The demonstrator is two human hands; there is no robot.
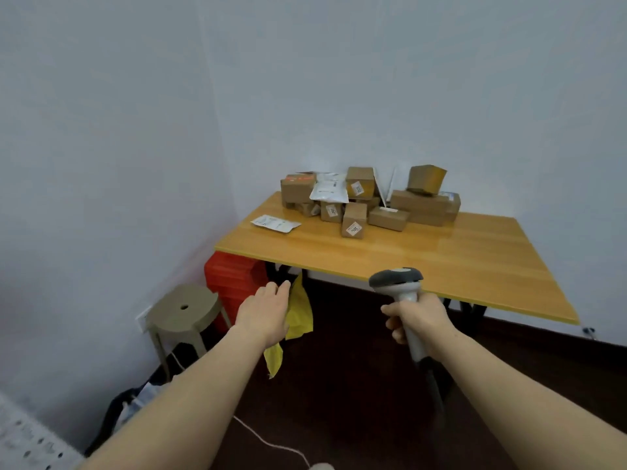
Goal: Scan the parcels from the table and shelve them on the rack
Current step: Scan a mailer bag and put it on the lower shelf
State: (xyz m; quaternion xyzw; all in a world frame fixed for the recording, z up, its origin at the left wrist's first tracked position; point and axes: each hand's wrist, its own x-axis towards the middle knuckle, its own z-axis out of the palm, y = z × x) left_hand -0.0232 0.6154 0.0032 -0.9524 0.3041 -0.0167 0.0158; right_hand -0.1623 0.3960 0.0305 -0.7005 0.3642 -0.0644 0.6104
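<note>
A pile of brown cardboard parcels (369, 201) with white labels sits at the far side of the wooden table (441, 266), against the wall. A white poly mailer (328, 189) leans on the pile and another flat white mailer (275, 223) lies to its left. My right hand (415, 317) grips the handle of a grey barcode scanner (397, 279), held in front of the table's near edge with its head pointing left. My left hand (266, 307) reaches forward below the table edge, fingers extended, in front of a yellow bag (300, 313). I cannot tell whether it touches the bag.
A tan plastic stool (185, 308) stands at the left wall, with a red crate (230, 276) under the table behind it. A white perforated panel (23, 439) shows at the bottom left. A dark bag (115, 415) and a white cord (268, 442) lie on the dark floor.
</note>
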